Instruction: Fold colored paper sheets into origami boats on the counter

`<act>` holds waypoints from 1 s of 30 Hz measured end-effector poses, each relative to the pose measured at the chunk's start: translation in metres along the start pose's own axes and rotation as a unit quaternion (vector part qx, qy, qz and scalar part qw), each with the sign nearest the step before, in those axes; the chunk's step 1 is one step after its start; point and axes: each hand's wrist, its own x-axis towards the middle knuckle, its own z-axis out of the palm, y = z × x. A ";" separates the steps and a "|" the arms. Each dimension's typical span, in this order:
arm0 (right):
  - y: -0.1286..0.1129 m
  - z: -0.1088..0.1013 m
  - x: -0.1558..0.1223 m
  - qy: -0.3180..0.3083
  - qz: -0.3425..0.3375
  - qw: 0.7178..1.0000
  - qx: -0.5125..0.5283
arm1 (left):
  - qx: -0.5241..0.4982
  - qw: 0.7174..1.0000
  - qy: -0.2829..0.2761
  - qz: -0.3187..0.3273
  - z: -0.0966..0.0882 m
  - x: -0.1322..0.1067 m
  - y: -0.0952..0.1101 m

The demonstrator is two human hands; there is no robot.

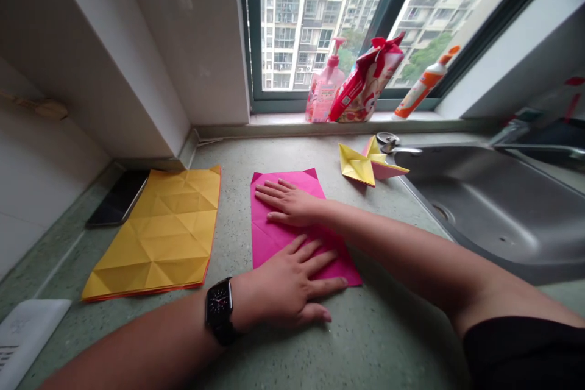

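Head view: I see left hand (287, 280) and right hand (295, 204), both spread palm-down, touching pink paper (267, 245), mid-frame.

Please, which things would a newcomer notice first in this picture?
Probably the bright pink paper, lying on the counter under the left hand and right hand. Next, perhaps the creased yellow paper to its left and the folded yellow-and-pink paper piece beside the sink.
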 end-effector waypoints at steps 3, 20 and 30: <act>0.011 0.005 0.026 0.028 0.017 0.999 -0.031 | 0.004 1.000 -0.001 0.001 -0.001 0.000 0.001; -0.010 -0.006 -0.009 0.119 0.077 0.990 0.020 | 0.025 0.998 0.058 0.023 0.010 -0.003 -0.010; -0.014 0.004 -0.067 0.055 0.154 0.986 -0.041 | -0.003 0.998 0.056 0.020 0.011 -0.002 -0.017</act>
